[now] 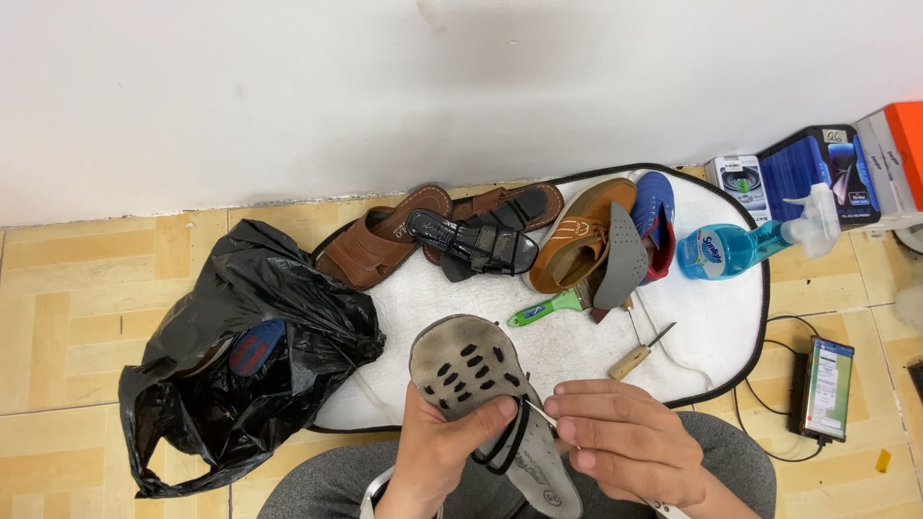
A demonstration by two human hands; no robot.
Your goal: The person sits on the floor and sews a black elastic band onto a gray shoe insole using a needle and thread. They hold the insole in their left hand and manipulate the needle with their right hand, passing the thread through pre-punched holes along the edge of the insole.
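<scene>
My left hand (444,450) grips a worn grey sandal (468,370), turned sole-up with dark oval holes in its toe part and black straps hanging below. My right hand (627,440) pinches a thin metal needle (538,413) whose tip meets the sandal's edge by my left thumb. Both hands are over my lap, at the near edge of a white mat (577,336).
On the mat lie brown sandals (370,245), a black sandal (473,242), a tan shoe (577,235), a blue shoe (656,216), a grey insole (621,255), a green-handled brush (543,309), a wooden-handled awl (636,358) and a blue spray bottle (740,245). A black plastic bag (240,356) sits left, boxes (817,173) and a phone (827,386) right.
</scene>
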